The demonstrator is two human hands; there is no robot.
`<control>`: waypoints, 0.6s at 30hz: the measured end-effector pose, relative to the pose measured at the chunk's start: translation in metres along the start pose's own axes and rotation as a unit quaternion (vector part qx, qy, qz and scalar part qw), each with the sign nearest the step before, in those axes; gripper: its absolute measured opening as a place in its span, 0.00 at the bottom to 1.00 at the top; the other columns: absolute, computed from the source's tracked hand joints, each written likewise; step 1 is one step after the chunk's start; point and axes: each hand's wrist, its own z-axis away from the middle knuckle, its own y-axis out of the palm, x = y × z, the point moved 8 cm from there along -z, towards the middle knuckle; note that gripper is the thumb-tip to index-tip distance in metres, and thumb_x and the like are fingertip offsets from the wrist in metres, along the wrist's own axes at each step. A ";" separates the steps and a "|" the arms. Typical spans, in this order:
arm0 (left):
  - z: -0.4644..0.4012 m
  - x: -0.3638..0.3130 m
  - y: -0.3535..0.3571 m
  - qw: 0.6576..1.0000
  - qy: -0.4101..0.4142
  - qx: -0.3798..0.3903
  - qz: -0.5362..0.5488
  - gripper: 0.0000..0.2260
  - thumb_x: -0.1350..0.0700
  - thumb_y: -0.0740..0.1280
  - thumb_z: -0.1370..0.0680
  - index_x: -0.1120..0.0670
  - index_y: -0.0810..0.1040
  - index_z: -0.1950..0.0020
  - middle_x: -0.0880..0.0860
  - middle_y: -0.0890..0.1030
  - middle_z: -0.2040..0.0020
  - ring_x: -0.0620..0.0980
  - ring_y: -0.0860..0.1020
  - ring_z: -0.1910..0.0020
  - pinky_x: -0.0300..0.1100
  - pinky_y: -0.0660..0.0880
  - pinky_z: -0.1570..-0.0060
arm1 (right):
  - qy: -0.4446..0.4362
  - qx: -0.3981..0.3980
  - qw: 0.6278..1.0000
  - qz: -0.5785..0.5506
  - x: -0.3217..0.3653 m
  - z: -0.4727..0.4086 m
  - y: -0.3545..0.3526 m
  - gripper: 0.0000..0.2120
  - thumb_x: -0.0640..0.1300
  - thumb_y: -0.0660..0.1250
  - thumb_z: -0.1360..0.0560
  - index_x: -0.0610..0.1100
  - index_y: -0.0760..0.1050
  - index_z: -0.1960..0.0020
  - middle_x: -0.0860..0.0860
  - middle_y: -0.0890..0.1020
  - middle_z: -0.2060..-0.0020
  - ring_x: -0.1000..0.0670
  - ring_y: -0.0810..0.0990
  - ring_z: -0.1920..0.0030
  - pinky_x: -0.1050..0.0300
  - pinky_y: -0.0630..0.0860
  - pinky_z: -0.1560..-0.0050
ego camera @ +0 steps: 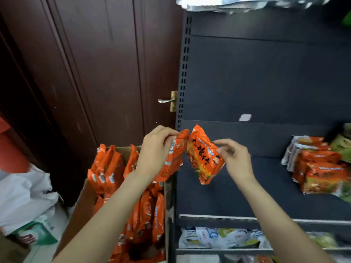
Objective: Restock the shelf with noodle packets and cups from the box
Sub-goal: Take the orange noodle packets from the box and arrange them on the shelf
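- Your left hand (153, 150) grips the top edge of an orange plastic noodle packet (173, 158), back side toward you, held up above the open brown cardboard box (83, 196).
- Your right hand (234, 160) pinches the right edge of a second orange noodle packet with black lettering (204, 154), thumb and fingers curled on it; this packet hangs tilted, front toward you, over the left end of the dark flat shelf board (237, 186).
- The two held packets meet at their upper corners, between your hands.
- The box stands left of the shelf unit and holds many more orange packets (144, 221) standing on edge in rows.
- At the right end of the same shelf board, a stack of orange noodle packets (321, 173) lies flat, well apart from your hands.
- Below that board, a lower shelf carries pale white-and-green packets (218, 238).
- Behind the box stands a dark reddish wooden door (91, 73) with a brass lever handle (168, 100).
- A white plastic bag (24, 194) lies at lower left.
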 end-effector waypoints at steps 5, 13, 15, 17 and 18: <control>0.018 -0.083 0.083 0.999 0.012 0.049 0.006 0.07 0.64 0.67 0.24 0.56 0.82 0.51 0.49 0.80 0.55 0.41 0.76 0.55 0.20 0.65 0.51 | -0.010 -0.012 0.998 0.068 -0.045 0.018 -0.112 0.15 0.32 0.63 0.24 0.50 0.80 0.49 0.53 0.81 0.66 0.59 0.79 0.62 0.67 0.74 0.61; 0.039 -0.184 0.205 0.991 0.019 0.128 0.021 0.06 0.61 0.66 0.23 0.54 0.82 0.51 0.47 0.79 0.54 0.40 0.75 0.56 0.26 0.68 0.52 | 0.030 -0.028 0.991 0.124 -0.115 0.034 -0.257 0.10 0.31 0.65 0.25 0.44 0.80 0.55 0.53 0.80 0.61 0.55 0.78 0.59 0.64 0.72 0.57; 0.039 -0.200 0.230 0.988 0.028 0.152 0.027 0.06 0.62 0.66 0.23 0.54 0.82 0.51 0.47 0.79 0.54 0.41 0.76 0.55 0.33 0.72 0.51 | 0.039 -0.024 0.987 0.154 -0.130 0.031 -0.280 0.10 0.31 0.64 0.25 0.43 0.81 0.54 0.52 0.81 0.59 0.54 0.78 0.58 0.63 0.69 0.59; 0.034 -0.213 0.253 0.983 0.039 0.173 0.034 0.07 0.62 0.66 0.23 0.54 0.82 0.51 0.47 0.79 0.54 0.42 0.76 0.55 0.34 0.73 0.50 | 0.046 -0.016 0.981 0.188 -0.146 0.022 -0.298 0.10 0.31 0.64 0.24 0.42 0.81 0.53 0.53 0.80 0.60 0.54 0.77 0.57 0.64 0.67 0.59; 0.031 -0.218 0.264 0.981 0.044 0.184 0.037 0.07 0.62 0.66 0.23 0.54 0.82 0.51 0.47 0.79 0.54 0.42 0.77 0.54 0.34 0.73 0.50 | 0.049 -0.007 0.977 0.207 -0.154 0.017 -0.304 0.10 0.32 0.64 0.24 0.42 0.81 0.53 0.54 0.79 0.60 0.54 0.77 0.57 0.63 0.67 0.58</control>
